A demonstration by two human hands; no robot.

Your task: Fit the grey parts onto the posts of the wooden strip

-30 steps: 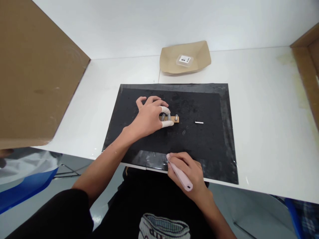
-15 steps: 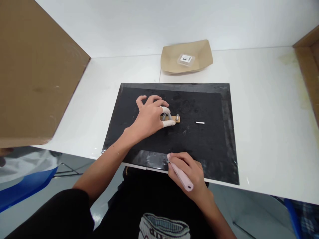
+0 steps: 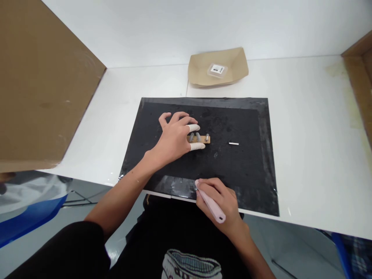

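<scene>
My left hand (image 3: 178, 135) is over a small wooden strip (image 3: 204, 140) on the black mat (image 3: 241, 170). White finger cots cover its thumb and index finger. These two are spread apart on either side of a grey upright piece (image 3: 198, 136), not pinching it. Another grey piece (image 3: 192, 136) stands closer to the palm, and a small silvery cylinder (image 3: 207, 137) sits at the strip's right end. The strip's left end is hidden by the hand. My right hand (image 3: 222, 197) grips a slim pink-handled tool (image 3: 213, 207) at the mat's front edge; the tool's working end is hardly visible.
A small white bar (image 3: 233, 143) lies on the mat right of the strip. Behind the mat, a brown paper tray (image 3: 200, 75) contains a clear labelled plastic box (image 3: 217, 70). Cardboard panels (image 3: 52, 85) border the white table (image 3: 314, 128) at left and right.
My left thumb and index finger have parted from the grey piece, which now stands free between them. My right hand and the pink-handled tool have stayed in place.
</scene>
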